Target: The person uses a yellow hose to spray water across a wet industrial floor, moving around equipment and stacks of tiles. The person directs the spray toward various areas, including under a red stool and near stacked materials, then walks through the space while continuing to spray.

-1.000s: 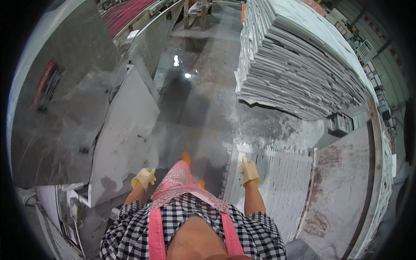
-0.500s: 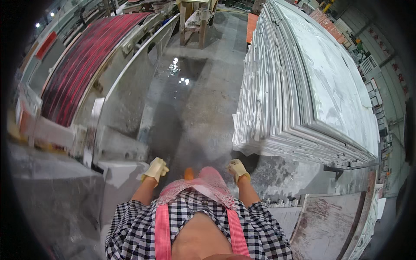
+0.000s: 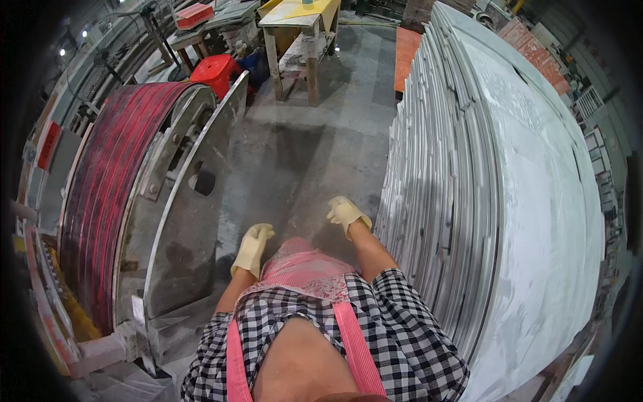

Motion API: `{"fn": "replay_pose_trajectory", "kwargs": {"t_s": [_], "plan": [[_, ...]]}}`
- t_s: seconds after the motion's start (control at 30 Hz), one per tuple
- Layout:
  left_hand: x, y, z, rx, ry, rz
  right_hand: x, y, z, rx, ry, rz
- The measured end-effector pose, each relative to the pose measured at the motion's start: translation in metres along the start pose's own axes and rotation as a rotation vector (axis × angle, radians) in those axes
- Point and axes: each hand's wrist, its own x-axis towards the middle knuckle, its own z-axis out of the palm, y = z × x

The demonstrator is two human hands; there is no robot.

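My left hand (image 3: 253, 248), in a cream glove, hangs in front of my body with its fingers curled and no object showing in it. Also gloved, my right hand (image 3: 347, 214) is a little farther forward, its fingers bent loosely in and nothing visible in the grip. Neither touches anything. Closest to the right hand is a tall row of upright thin grey-white slabs (image 3: 429, 221). On the left hand's side stands a flat grey plate (image 3: 187, 234) on a machine with a red-and-black banded curved surface (image 3: 117, 194). A pink apron (image 3: 301, 268) covers my front.
Grey concrete floor (image 3: 301, 161) runs ahead between the machine and the slabs. A wooden table with a yellow top (image 3: 284, 12) stands at the far end. Beside it, left, is a red plastic stool (image 3: 216, 72). An orange panel (image 3: 406, 57) sits behind the slabs.
I have moved forward along the passage; the slabs and machine are now alongside me, and the table and red stool show more fully. My right hand has swung forward.
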Motion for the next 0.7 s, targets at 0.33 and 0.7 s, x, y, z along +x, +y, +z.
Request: {"fn": "replay_pose_trajectory", "kwargs": {"t_s": [0.33,0.7], "plan": [[0.266,0.063,0.054,-0.157,0.060,-0.127,0.172,-0.126,-0.158,-0.099,0.090,-0.275],[0.571,0.302,0.157,0.042,-0.146,0.053,0.349,-0.193,-0.351,0.293,0.373,0.014]]}}
